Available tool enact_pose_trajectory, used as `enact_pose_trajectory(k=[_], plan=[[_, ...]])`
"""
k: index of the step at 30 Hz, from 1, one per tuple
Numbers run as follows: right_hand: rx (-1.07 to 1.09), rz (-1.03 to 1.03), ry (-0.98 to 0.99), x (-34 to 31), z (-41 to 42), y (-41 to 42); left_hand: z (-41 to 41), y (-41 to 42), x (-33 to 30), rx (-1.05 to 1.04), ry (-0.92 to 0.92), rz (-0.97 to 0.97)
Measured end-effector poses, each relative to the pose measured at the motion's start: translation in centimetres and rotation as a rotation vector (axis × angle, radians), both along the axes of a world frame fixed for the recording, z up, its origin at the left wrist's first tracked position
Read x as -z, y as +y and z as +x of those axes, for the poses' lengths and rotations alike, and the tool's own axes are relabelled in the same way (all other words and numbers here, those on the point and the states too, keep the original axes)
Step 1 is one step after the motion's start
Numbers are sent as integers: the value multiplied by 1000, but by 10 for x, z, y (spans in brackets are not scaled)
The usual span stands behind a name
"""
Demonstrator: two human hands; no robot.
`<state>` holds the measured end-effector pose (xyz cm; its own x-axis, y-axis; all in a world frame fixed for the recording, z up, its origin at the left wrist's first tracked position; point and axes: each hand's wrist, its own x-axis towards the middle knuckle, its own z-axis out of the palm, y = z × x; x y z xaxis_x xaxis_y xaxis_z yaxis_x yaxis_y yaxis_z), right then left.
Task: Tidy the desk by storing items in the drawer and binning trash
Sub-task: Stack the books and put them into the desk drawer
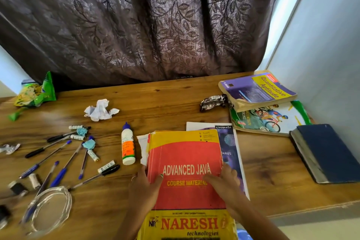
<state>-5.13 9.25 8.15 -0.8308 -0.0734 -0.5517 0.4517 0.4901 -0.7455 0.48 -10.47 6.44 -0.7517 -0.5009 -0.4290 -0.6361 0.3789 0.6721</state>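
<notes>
Red-yellow book (187, 171), 6 o'clock: "ADVANCED JAVA COURSE MATERIAL", "NARESH technologies"
Notebook (230, 148) beneath it: "classmate"
Purple-yellow book (257, 89), 2 o'clock: "Quantitative Aptitude"
Cycling-cover book (272, 121) under that: "MOUNTAIN", partly hidden

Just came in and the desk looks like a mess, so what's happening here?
A person is tidying a wooden desk. Both hands, the left hand and the right hand, grip the sides of a red and yellow book that lies on a notebook. Pens, a glue bottle, crumpled paper and a green wrapper lie on the desk.
</notes>
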Motion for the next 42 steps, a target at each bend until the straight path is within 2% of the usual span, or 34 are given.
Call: enact_pose_trajectory(k=[5,13,17,21,23,25,27,29,32,34,39,42], plan=[[58,-119,-62,2,-11,-8,-6,-3,-2,18,26,29],[133,-187,-90,-4,-43,-22,-30,-4,-10,-31,125,66],[98,-202,-71,-4,-54,-20,-36,0,-9,-44,165,94],[54,-231,-64,2,-56,-11,-37,2,-1,-107,170,220],[73,-329,-87,2,-58,-3,-36,3,3,-143,159,271],[167,-471,-147,5,-62,6,-40,7,4,-162,135,170],[253,-511,-158,7,-72,15,-46,19,-3,-135,119,-70],[328,-500,-106,3,-85,21,-55,34,-12,-94,219,-260],[445,-437,-36,-7,-114,34,-81,54,-11,84,378,-341],[514,-523,-37,-17,-135,41,-104,67,-3,232,436,-357],[735,-603,43,-35,-188,52,-152,84,22,575,427,-563],[765,-655,-31,-26,-214,60,-160,82,30,600,425,-592]])
